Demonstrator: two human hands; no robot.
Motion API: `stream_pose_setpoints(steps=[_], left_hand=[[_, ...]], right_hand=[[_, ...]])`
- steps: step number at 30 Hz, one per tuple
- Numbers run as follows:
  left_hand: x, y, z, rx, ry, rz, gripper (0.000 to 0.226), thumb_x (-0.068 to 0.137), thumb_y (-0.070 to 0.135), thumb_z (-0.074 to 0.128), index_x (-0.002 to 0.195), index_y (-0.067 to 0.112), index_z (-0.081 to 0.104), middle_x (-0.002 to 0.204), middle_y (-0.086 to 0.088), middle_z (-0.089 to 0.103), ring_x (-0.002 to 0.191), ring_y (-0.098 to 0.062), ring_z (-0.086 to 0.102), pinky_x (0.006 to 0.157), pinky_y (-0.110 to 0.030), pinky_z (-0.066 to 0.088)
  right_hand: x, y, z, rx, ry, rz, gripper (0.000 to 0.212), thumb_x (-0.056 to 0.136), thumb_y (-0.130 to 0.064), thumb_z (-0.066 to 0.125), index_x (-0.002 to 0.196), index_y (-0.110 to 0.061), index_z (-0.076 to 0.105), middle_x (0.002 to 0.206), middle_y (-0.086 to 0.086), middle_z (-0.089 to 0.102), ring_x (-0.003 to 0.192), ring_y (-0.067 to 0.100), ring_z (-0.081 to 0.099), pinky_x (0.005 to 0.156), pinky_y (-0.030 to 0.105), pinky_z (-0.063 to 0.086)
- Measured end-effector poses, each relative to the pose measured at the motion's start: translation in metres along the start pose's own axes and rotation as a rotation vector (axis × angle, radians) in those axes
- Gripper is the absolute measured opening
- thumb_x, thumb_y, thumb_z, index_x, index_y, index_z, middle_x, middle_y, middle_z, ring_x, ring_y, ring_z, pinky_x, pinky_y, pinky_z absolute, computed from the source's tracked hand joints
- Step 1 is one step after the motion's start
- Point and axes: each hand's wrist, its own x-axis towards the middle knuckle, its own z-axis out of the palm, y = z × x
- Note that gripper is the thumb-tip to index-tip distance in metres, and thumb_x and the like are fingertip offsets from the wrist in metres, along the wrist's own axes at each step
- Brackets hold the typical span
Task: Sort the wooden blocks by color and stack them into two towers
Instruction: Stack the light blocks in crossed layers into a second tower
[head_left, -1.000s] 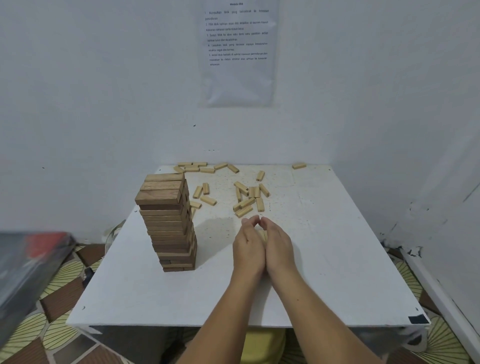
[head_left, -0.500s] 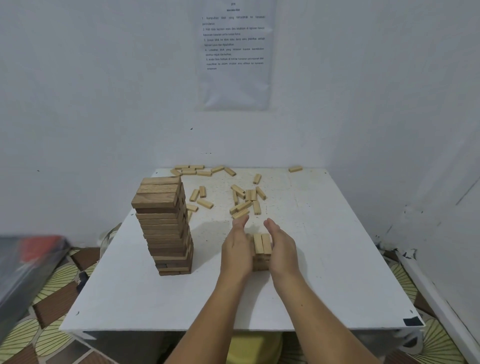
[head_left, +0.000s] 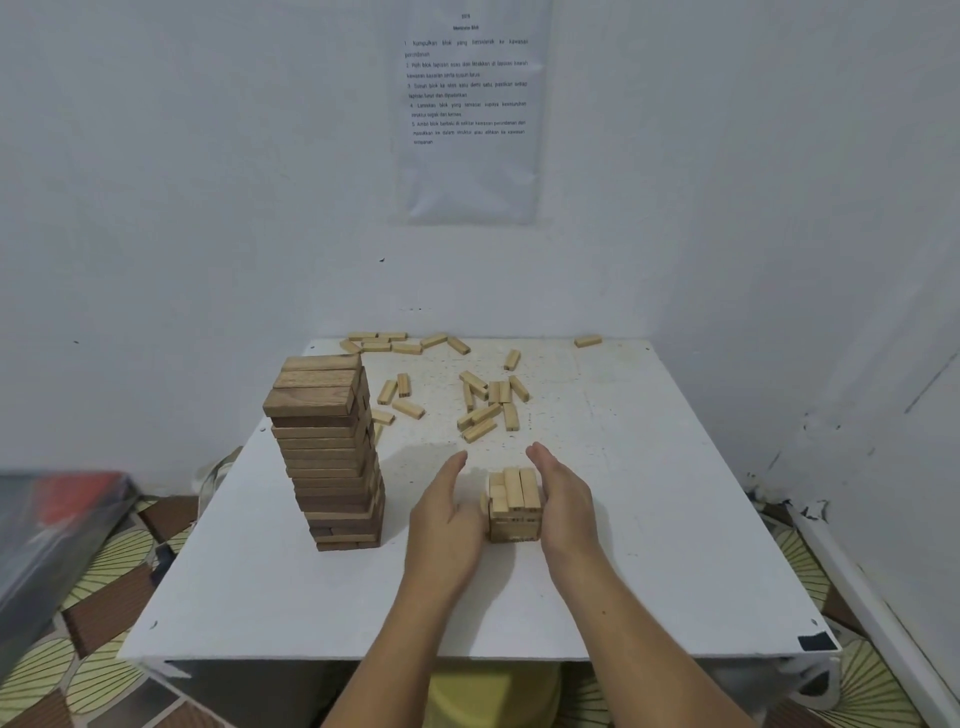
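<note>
Head view: short light-block stack (head_left: 514, 506) sits mid-way across the table (head_left: 649, 571) between two flat palms, left hand (head_left: 444, 512) just beside its left face, right hand (head_left: 563, 499) at its right face, contact unclear. Fingers straight, holding nothing. Top blocks' long axes point to the far edge. The loose light blocks (head_left: 488, 400) lie beyond both hands, roughly equally near. Stack's far side hidden; dark tower (head_left: 332, 452) near left edge.

Two stacks are set on the table (head_left: 675, 519).
The tall tower (head_left: 327, 452) is placed left of the short stack (head_left: 514, 506), which is flanked by the left hand (head_left: 447, 514) and right hand (head_left: 563, 499); loose blocks (head_left: 488, 400) are scattered behind them.
</note>
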Motion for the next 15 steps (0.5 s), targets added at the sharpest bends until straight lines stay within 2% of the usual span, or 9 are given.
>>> stream_pose_setpoints(steps=[2, 4, 6, 8, 10, 12, 15], left_hand=[[-0.003, -0.005, -0.012, 0.211, -0.119, 0.0, 0.072, 0.094, -0.001, 0.044, 0.16, 0.029, 0.034, 0.166, 0.006, 0.033, 0.154, -0.013, 0.026, 0.123, -0.032, 0.024], [-0.002, -0.01, -0.017, 0.353, -0.248, -0.01, 0.081, 0.093, 0.002, 0.049, 0.163, 0.033, 0.022, 0.171, 0.005, 0.018, 0.158, -0.016, 0.013, 0.127, -0.037, 0.019], [0.004, -0.015, -0.017, 0.42, -0.302, -0.013, 0.086, 0.094, 0.009, 0.055, 0.164, 0.037, 0.013, 0.173, 0.005, 0.01, 0.16, -0.021, 0.004, 0.129, -0.044, 0.014], [0.011, -0.018, -0.016, 0.424, -0.302, -0.003, 0.089, 0.094, 0.018, 0.063, 0.164, 0.039, 0.012, 0.17, 0.009, 0.022, 0.16, -0.026, 0.006, 0.129, -0.049, 0.011], [0.015, -0.019, -0.017, 0.395, -0.293, 0.014, 0.09, 0.092, 0.021, 0.068, 0.163, 0.036, 0.017, 0.161, 0.015, 0.04, 0.157, -0.028, 0.016, 0.128, -0.052, 0.013], [0.015, -0.019, -0.018, 0.359, -0.27, 0.015, 0.086, 0.091, 0.018, 0.07, 0.162, 0.035, 0.024, 0.154, 0.015, 0.05, 0.155, -0.028, 0.024, 0.126, -0.055, 0.019], [0.013, -0.02, -0.02, 0.324, -0.219, 0.031, 0.081, 0.089, 0.018, 0.073, 0.158, 0.036, 0.034, 0.147, 0.016, 0.057, 0.15, -0.024, 0.033, 0.122, -0.054, 0.03]], right_hand=[[0.0, -0.001, -0.001, -0.022, 0.004, -0.003, 0.042, 0.095, -0.055, 0.057, 0.128, -0.032, 0.069, 0.128, -0.009, 0.069, 0.116, 0.013, 0.066, 0.102, 0.045, 0.054], [-0.002, -0.002, -0.002, -0.023, 0.0, 0.003, 0.045, 0.09, -0.059, 0.06, 0.125, -0.034, 0.07, 0.127, -0.005, 0.07, 0.115, 0.016, 0.067, 0.1, 0.046, 0.056], [-0.005, -0.004, -0.002, -0.03, -0.005, 0.0, 0.044, 0.09, -0.06, 0.059, 0.124, -0.036, 0.071, 0.127, -0.003, 0.07, 0.115, 0.018, 0.068, 0.098, 0.045, 0.057], [-0.009, -0.006, -0.002, -0.039, -0.004, 0.007, 0.041, 0.092, -0.058, 0.059, 0.123, -0.035, 0.071, 0.124, 0.0, 0.071, 0.11, 0.02, 0.07, 0.084, 0.038, 0.061], [-0.014, -0.01, -0.002, -0.038, -0.009, 0.016, 0.04, 0.094, -0.056, 0.059, 0.123, -0.033, 0.071, 0.122, 0.001, 0.072, 0.107, 0.021, 0.071, 0.068, 0.029, 0.057], [-0.015, -0.012, -0.002, -0.044, -0.02, 0.017, 0.038, 0.095, -0.054, 0.058, 0.123, -0.033, 0.071, 0.124, -0.001, 0.071, 0.108, 0.021, 0.069, 0.062, 0.024, 0.053], [-0.017, -0.015, -0.002, -0.053, -0.029, 0.024, 0.034, 0.097, -0.052, 0.056, 0.12, -0.034, 0.072, 0.119, -0.002, 0.072, 0.104, 0.019, 0.07, 0.061, 0.024, 0.051]])
